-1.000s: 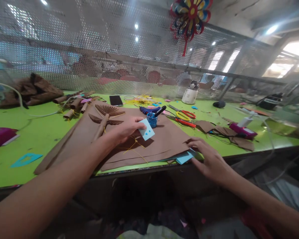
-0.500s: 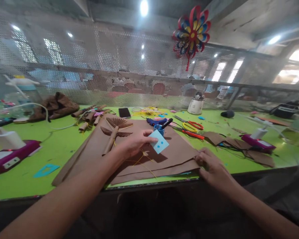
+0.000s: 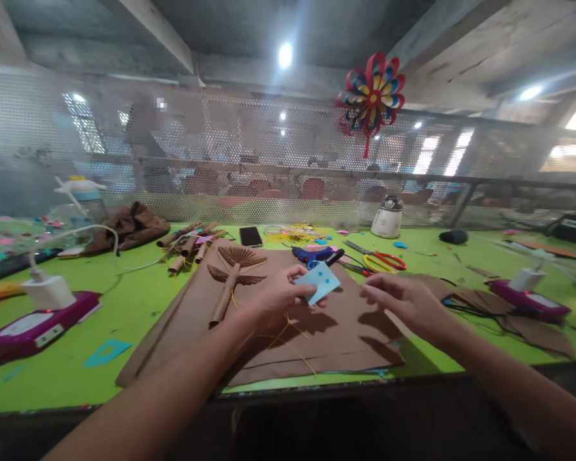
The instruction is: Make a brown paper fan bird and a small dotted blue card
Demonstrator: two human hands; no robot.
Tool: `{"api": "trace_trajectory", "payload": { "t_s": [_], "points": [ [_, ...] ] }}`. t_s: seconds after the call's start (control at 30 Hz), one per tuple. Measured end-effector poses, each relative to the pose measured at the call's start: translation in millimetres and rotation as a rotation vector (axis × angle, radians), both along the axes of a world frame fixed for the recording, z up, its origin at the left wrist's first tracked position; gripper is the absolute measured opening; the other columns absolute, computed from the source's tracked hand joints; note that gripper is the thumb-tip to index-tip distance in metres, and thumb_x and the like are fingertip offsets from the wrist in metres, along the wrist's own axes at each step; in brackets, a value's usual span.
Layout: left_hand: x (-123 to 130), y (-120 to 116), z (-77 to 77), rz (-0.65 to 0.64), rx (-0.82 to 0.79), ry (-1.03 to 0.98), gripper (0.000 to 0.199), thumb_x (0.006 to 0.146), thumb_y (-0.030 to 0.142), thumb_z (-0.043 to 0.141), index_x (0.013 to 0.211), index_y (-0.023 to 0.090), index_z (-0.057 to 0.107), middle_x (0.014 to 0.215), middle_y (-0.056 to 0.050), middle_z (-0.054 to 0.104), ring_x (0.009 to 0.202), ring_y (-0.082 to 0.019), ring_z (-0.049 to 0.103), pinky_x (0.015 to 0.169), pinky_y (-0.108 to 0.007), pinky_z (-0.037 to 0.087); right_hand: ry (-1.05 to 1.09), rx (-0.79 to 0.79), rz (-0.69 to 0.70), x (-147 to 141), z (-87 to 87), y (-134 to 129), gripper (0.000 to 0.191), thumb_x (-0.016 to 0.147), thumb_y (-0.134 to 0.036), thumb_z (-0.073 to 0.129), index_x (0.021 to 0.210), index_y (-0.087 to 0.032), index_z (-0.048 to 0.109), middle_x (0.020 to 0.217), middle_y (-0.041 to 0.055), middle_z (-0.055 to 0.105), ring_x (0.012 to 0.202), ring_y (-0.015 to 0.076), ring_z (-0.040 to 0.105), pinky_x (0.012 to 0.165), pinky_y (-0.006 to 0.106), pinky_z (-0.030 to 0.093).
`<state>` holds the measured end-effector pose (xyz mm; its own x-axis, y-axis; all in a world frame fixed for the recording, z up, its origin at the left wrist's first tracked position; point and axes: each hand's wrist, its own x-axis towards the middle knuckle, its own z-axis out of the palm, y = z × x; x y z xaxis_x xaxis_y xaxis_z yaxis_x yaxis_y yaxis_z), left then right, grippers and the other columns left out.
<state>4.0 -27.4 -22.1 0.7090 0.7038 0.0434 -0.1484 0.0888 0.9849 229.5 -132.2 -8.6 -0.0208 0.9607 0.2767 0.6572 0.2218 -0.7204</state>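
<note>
A light blue paper square (image 3: pixel 322 279) with small blue spots is pinched in my left hand (image 3: pixel 288 294), above brown paper sheets (image 3: pixel 273 358). To its right my right hand (image 3: pixel 403 298) hovers over the sheets' right part, fingers apart and holding nothing. On the left of the sheets lies a brown rolled tube (image 3: pixel 224 296) with pleated paper fans (image 3: pixel 240 256). Yellow string (image 3: pixel 292 349) trails below my left hand. Just behind the blue square are a blue glue gun (image 3: pixel 312 254) and a black pen (image 3: pixel 335 257).
Scissors (image 3: pixel 384 262), a phone (image 3: pixel 250 237) and a white bottle (image 3: pixel 386 219) stand or lie farther back. Purple power strips (image 3: pixel 43 323) are at both sides. Brown scraps (image 3: pixel 528 323) lie right, rolled tubes (image 3: pixel 188 246) back left. A paper flower (image 3: pixel 372 97) hangs above.
My right hand has let go of the brown sheets' right edge and risen toward the blue square. My left hand has tilted the square. The view has tipped upward.
</note>
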Motion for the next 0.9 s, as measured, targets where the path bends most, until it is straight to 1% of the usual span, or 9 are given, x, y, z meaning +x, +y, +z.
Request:
{"api": "trace_trajectory", "payload": {
  "t_s": [0.1, 0.2, 0.27, 0.33, 0.43, 0.53, 0.73, 0.8, 0.9],
  "points": [
    [1.7, -1.7, -1.3, -0.017, -0.027, 0.002, 0.033, 0.066, 0.023, 0.072, 0.085, 0.016, 0.046, 0.078, -0.009, 0.066, 0.070, -0.020, 0.067, 0.059, -0.027, 0.048, 0.281, -0.150, 0.081, -23.3, -1.2, 25.7, 0.032, 0.080, -0.047, 0.058, 0.087, -0.016, 0.061, 0.079, 0.0051, 0.067, 0.067, 0.0153, 0.061, 0.063, 0.030, 0.048],
    [4.0, -4.1, -2.0, -0.046, -0.039, 0.038, 0.032, 0.067, 0.022, 0.070, 0.090, 0.015, 0.048, 0.081, -0.011, 0.067, 0.069, -0.019, 0.067, 0.059, -0.028, 0.050, 0.392, -0.146, 0.104, -31.6, -6.0, 38.5, 0.028, 0.076, -0.044, 0.064, 0.077, -0.015, 0.062, 0.070, 0.0017, 0.065, 0.059, 0.0110, 0.055, 0.060, 0.026, 0.045],
    [5.2, -5.4, -2.5, -0.093, -0.040, 0.073, 0.036, 0.067, 0.023, 0.070, 0.096, 0.014, 0.051, 0.090, -0.012, 0.067, 0.072, -0.020, 0.067, 0.060, -0.029, 0.051, 0.405, -0.168, 0.122, -28.5, -6.7, 44.3, 0.027, 0.075, -0.042, 0.065, 0.072, -0.015, 0.062, 0.067, 0.0009, 0.064, 0.057, 0.0097, 0.053, 0.059, 0.025, 0.043],
    [5.7, -5.4, -3.3, -0.095, -0.004, 0.122, 0.035, 0.066, 0.024, 0.070, 0.095, 0.014, 0.054, 0.091, -0.011, 0.066, 0.071, -0.018, 0.065, 0.058, -0.026, 0.050, 0.392, -0.258, 0.177, -21.6, -4.3, 50.8, 0.027, 0.074, -0.042, 0.066, 0.071, -0.015, 0.062, 0.066, 0.0009, 0.064, 0.055, 0.0088, 0.052, 0.057, 0.024, 0.042],
    [5.7, -3.2, -5.5, 0.001, 0.066, 0.210, 0.019, 0.070, 0.029, 0.064, 0.078, 0.013, 0.056, 0.072, -0.006, 0.062, 0.056, -0.010, 0.057, 0.051, -0.020, 0.043, 0.284, -0.408, 0.307, -10.7, 1.6, 62.9, 0.026, 0.075, -0.040, 0.066, 0.070, -0.015, 0.063, 0.060, -0.0005, 0.061, 0.050, 0.0076, 0.049, 0.051, 0.022, 0.037],
    [6.3, 0.0, -8.4, 0.046, 0.113, 0.272, 0.016, 0.073, 0.028, 0.056, 0.067, 0.013, 0.056, 0.060, -0.003, 0.057, 0.049, -0.007, 0.050, 0.047, -0.019, 0.037, 0.227, -0.484, 0.383, -4.0, 3.0, 75.2, 0.025, 0.076, -0.040, 0.065, 0.069, -0.017, 0.062, 0.057, -0.0023, 0.058, 0.049, 0.0075, 0.047, 0.048, 0.021, 0.033],
    [9.5, 5.1, -12.4, 0.065, 0.150, 0.404, 0.015, 0.073, 0.027, 0.056, 0.068, 0.014, 0.058, 0.054, -0.002, 0.058, 0.045, -0.008, 0.047, 0.044, -0.019, 0.032, 0.299, -0.487, 0.458, 2.2, -13.5, 85.1, 0.024, 0.077, -0.039, 0.064, 0.072, -0.016, 0.062, 0.061, -0.0024, 0.058, 0.054, 0.0081, 0.050, 0.052, 0.022, 0.037],
    [9.6, 6.6, -12.9, 0.042, 0.138, 0.394, 0.015, 0.073, 0.027, 0.056, 0.068, 0.014, 0.058, 0.056, -0.003, 0.061, 0.047, -0.008, 0.049, 0.045, -0.019, 0.033, 0.342, -0.476, 0.447, 3.0, -17.8, 83.0, 0.027, 0.079, -0.041, 0.062, 0.072, -0.016, 0.060, 0.062, -0.0022, 0.058, 0.054, 0.0079, 0.050, 0.053, 0.022, 0.038],
    [9.2, 7.7, -12.7, 0.011, 0.119, 0.372, 0.016, 0.075, 0.029, 0.056, 0.070, 0.014, 0.059, 0.060, -0.004, 0.064, 0.049, -0.008, 0.050, 0.047, -0.019, 0.035, 0.372, -0.465, 0.408, 1.7, -18.1, 76.7, 0.031, 0.080, -0.043, 0.061, 0.068, -0.015, 0.058, 0.059, -0.0027, 0.056, 0.052, 0.0076, 0.048, 0.051, 0.022, 0.038]
  ]
}}
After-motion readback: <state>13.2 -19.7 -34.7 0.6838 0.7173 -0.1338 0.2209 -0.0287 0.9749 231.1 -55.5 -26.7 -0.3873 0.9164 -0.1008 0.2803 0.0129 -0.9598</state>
